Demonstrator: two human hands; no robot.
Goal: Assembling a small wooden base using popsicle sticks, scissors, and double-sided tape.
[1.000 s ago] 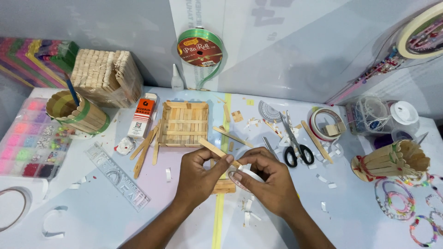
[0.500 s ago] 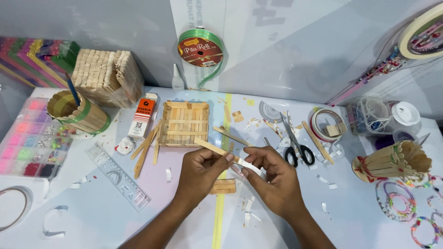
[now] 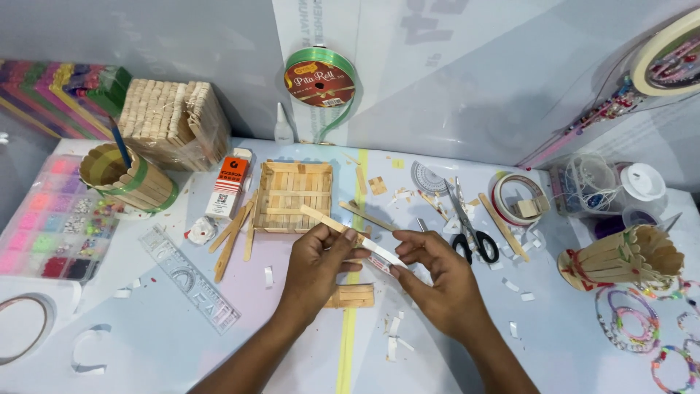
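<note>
Little has moved since a second ago: both hands remain above the same patch of table, and the stick between them has kept its slant. The left hand [image 3: 319, 264] pinches a flat wooden craft stick [image 3: 324, 218] between thumb and fingertips, so the stick rises up and to the left toward the square stick tray [image 3: 292, 195]. The right hand [image 3: 437, 281] meets it from the other side, its thumb and forefinger closed on a white strip [image 3: 380, 252] that runs along the lower end of the stick; whether the strip is stuck to the stick cannot be told. Both hands are narrowed to a pinch, with the other fingers curled.

Taking the stick tray as the landmark: the held stick hangs just in front of its near right corner. A small panel of joined sticks [image 3: 351, 295] lies on the table farther in front of the tray, under the hands. Loose sticks [image 3: 232, 237] lie against the tray's left side, and a clear ruler [image 3: 189, 279] lies beyond them, nearer the person. Scissors [image 3: 469, 232] with black handles rest to the tray's right, and a roll of tape [image 3: 519, 198] lies past them. A green ribbon spool [image 3: 319, 76] leans on the wall behind the tray. A round stick cup [image 3: 130, 176] stands well to the tray's left.
</note>
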